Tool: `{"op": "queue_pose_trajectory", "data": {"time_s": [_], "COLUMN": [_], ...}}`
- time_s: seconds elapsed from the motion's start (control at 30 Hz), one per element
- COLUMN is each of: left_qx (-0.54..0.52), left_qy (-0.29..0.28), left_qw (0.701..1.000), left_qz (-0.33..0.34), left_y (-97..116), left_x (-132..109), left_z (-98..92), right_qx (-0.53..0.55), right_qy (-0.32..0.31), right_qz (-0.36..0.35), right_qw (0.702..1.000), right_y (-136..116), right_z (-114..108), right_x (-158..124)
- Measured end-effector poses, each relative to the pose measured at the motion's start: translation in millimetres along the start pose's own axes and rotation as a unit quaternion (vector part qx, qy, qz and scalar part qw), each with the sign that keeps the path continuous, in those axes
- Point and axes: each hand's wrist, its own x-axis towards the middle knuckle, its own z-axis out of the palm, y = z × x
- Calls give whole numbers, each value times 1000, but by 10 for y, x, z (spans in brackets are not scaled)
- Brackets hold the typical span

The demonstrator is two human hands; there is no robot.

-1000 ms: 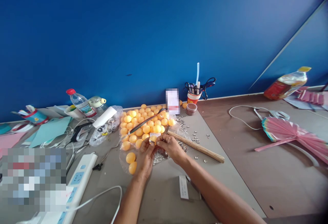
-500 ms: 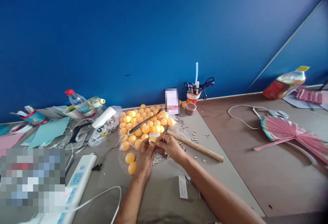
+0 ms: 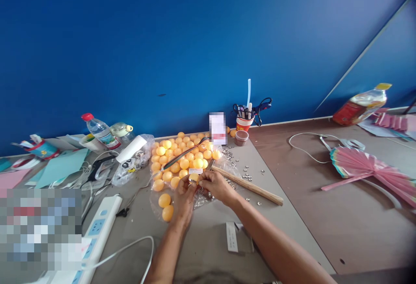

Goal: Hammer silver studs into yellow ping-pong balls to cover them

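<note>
My left hand (image 3: 183,195) is closed, thumb and fingers pinching a small shiny metal piece (image 3: 193,182). My right hand (image 3: 218,186) meets it from the right with its fingertips pressed together; what they hold, if anything, is too small to tell. Behind my fingers lies a clear plastic bag (image 3: 157,208) spread under many orange balls (image 3: 184,163) that look like table tennis balls. Small silvery metal pieces (image 3: 247,176) are scattered right of the balls, some partly hidden by my right hand. A wooden-handled hammer (image 3: 251,185) lies just beyond my right wrist.
A dark, thin-handled tool (image 3: 182,155) rests across the balls. Behind stand a paper cup (image 3: 244,124) of tools and a small round tub (image 3: 241,137). A white power strip (image 3: 97,232) and cable lie left, a pink folded fan (image 3: 357,169) right. A small clear packet (image 3: 232,236) lies near my right forearm.
Both hands stay together in nearly the same place, with only slight finger movement around the small metal piece. The view has shifted very slightly.
</note>
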Motion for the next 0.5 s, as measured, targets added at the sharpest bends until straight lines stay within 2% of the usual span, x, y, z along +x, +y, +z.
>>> {"op": "queue_pose_trajectory", "data": {"time_s": [0.17,0.5], "left_qx": [3,39], "left_qy": [9,21], "left_qw": [1000,999], "left_qz": [16,14], "left_y": [-41,45], "left_x": [-3,-42], "left_z": [-36,-12], "right_qx": [-3,-22], "right_qy": [-1,29], "right_qz": [6,22], "right_qw": [1000,999], "right_y": [-33,-55], "right_z": [-7,77], "right_x": [-31,-63]}}
